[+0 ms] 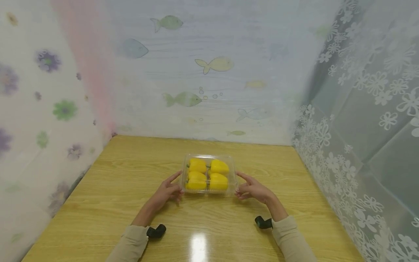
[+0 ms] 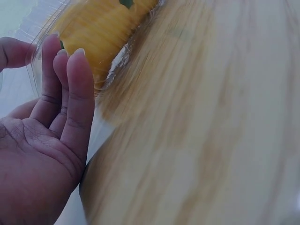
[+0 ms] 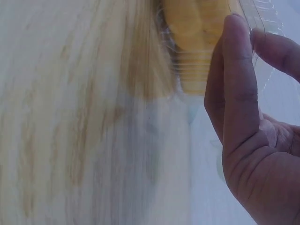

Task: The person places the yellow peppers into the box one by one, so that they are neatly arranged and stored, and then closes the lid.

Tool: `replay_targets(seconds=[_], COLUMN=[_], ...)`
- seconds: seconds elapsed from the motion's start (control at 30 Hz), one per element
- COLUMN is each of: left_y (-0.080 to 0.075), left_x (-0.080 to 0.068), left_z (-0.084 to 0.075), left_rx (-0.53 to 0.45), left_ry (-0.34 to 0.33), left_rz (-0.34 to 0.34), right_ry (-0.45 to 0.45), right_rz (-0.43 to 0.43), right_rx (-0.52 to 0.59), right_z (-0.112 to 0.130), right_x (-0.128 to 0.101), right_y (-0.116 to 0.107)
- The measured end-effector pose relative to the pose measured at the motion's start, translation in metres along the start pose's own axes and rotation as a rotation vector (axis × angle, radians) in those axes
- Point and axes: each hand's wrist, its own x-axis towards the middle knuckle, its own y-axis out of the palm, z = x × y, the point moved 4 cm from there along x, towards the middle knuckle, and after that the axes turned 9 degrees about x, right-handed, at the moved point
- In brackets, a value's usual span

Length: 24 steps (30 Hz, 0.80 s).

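A clear plastic box (image 1: 232, 176) with several yellow bell peppers (image 1: 218, 181) inside sits in front of me near the middle of the table. The peppers lie in two rows, some with green stems to the left. My left hand (image 1: 164, 194) pinches the box's left side; in the left wrist view its fingertips overlap the clear wall beside a yellow pepper (image 2: 93, 37). On the opposite side my right hand (image 1: 256, 190) pinches the right edge, where the right wrist view has the thin plastic rim between its fingertips.
The wooden table (image 1: 147, 153) meets a fish-patterned backdrop (image 1: 209, 116) at its far edge. A flowered sheet (image 1: 65, 145) stands along the left, and a white-flowered curtain (image 1: 356, 163) borders the right. Black wrist-worn devices (image 1: 157, 231) jut inward from both sleeves.
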Motion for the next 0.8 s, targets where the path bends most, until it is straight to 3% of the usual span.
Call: replay_targets(seconds=[0.8], left_y=[0.0002], left_x=[-0.0029], left_z=[0.0019], left_rx=[-0.001], left_ry=[-0.019], left_rz=[0.016], right_ry=[0.003], right_rz=[-0.019], right_rx=[0.008], right_z=[-0.0069], right_x=[-0.0035], right_y=[0.0018])
